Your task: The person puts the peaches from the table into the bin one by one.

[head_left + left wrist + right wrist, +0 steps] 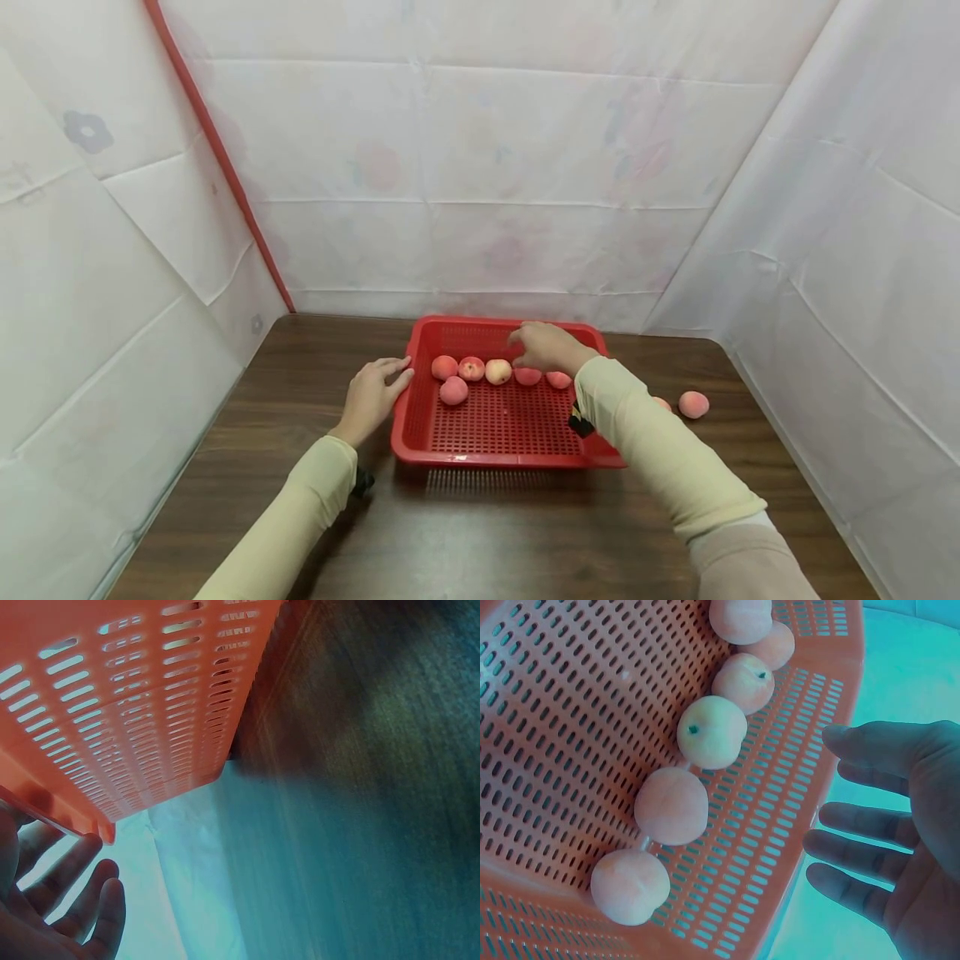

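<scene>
Bracing: left hand lies with straight fingers against the left rim of the red perforated basket; nothing is grasped.
Right hand: right hand hovers over the far side of the basket, fingers spread and relaxed in the right wrist view, released and holding nothing.
Peaches in basket: six peaches, five in a row along the far wall, one just in front of the row's left end.
Peaches outside: one peach on the table right of the basket, another partly hidden behind the right sleeve.
Basket position: flat on the table, near its middle.
Risk, sleeve: the right forearm crosses the basket's near right corner; a quick pull back could drag the basket.
Risk, rolling: judged likely that a nudge sets the round fruit rolling across the floor, breaking the row.
Risk, table fruit: the loose peach sits towards the right edge and could roll off if knocked.
</scene>
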`<control>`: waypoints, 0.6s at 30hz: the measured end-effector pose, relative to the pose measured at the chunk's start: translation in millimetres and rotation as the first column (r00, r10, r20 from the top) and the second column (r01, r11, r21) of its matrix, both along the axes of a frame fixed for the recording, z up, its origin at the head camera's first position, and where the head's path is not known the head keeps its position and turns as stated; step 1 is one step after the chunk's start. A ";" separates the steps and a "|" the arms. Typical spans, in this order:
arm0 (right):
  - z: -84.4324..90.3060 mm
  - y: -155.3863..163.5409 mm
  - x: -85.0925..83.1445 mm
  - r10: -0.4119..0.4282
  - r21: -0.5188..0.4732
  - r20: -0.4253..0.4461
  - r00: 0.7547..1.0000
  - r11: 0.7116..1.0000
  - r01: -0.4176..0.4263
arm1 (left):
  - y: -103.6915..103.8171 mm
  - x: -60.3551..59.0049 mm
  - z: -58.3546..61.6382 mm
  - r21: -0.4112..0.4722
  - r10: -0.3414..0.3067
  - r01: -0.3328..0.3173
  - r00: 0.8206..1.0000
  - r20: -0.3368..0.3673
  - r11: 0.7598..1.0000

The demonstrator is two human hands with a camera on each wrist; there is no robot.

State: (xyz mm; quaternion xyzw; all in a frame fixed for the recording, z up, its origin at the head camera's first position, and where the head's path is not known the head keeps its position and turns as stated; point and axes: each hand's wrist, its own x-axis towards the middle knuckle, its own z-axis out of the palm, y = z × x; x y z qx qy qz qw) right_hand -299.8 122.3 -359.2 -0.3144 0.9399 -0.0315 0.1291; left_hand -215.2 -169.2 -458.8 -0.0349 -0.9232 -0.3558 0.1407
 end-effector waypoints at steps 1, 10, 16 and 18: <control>0.2 1.7 -0.8 -0.003 -0.006 -0.004 1.000 1.000 0.003 | 0.1 0.3 0.0 0.000 0.001 -0.001 1.000 0.002 1.000; 9.7 17.8 -7.8 -0.046 -0.039 0.020 0.999 0.998 0.047 | 1.6 0.0 0.3 -0.013 -0.007 0.007 1.000 -0.003 1.000; 15.0 28.9 -11.9 -0.091 -0.081 -0.002 0.996 0.993 0.091 | 1.9 1.1 0.5 -0.034 -0.020 0.019 0.999 -0.042 0.999; 16.1 33.1 -13.2 -0.106 -0.095 0.010 0.994 0.990 0.106 | 1.9 0.5 0.6 -0.042 -0.022 0.020 0.998 -0.053 0.999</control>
